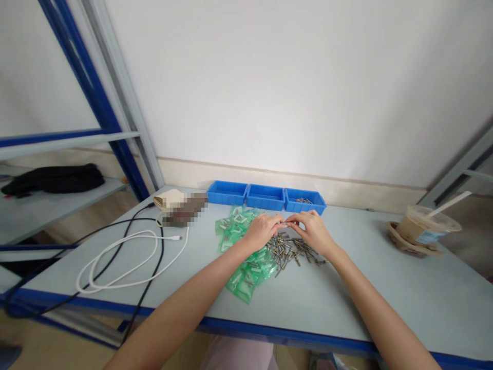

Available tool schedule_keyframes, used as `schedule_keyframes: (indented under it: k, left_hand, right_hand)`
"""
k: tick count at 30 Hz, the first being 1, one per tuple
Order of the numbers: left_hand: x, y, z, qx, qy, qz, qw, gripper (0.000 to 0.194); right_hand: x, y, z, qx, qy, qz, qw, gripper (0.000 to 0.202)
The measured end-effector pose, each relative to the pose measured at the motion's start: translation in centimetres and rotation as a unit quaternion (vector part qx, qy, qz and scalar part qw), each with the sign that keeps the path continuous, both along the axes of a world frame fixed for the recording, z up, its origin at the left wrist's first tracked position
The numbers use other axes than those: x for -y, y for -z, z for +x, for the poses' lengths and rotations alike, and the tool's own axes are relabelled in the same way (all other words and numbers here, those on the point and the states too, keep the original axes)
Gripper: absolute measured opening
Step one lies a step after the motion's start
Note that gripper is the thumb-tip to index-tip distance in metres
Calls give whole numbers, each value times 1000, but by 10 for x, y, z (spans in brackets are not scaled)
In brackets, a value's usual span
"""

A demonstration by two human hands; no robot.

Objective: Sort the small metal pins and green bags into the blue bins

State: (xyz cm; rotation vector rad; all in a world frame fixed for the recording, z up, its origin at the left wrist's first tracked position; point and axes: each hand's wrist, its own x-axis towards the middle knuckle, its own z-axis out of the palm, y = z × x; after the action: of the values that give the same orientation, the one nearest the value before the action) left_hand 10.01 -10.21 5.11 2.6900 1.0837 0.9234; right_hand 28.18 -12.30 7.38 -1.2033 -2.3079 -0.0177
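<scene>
Evidently handwork is under way over the bench: beside crinkly, translucent green packets, the left hand has its grip closed on a slim, shiny piece (too small to identify). Loose metallic pins lie heaped below it, and the right hand pinches its other end, fingertips nearly meeting.

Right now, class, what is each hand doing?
Left hand: fingers closed on a small thin piece.
Right hand: fingertips pinched at the same piece.
</scene>
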Motion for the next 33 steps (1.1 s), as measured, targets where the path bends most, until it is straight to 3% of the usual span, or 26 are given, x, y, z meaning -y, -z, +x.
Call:
schedule_keyframes:
  k: [10,16,23,33]
  left_hand:
    - [0,3,0,13,-11,-15,1000,35]
    - [3,1,2,11,-5,-23,1000,25]
    - [2,2,-1,13,-27,5,1000,21]
    - [1,5,-2,-29,-42,33,998,29]
  right_hand:
    - [1,2,-2,-9,-2,2,1000,17]
    - [0,3,2,40,4,48,998,25]
    - [2,2,-1,88,-27,23,996,37]
    - [0,10,0,42,-12,-1,999,20]
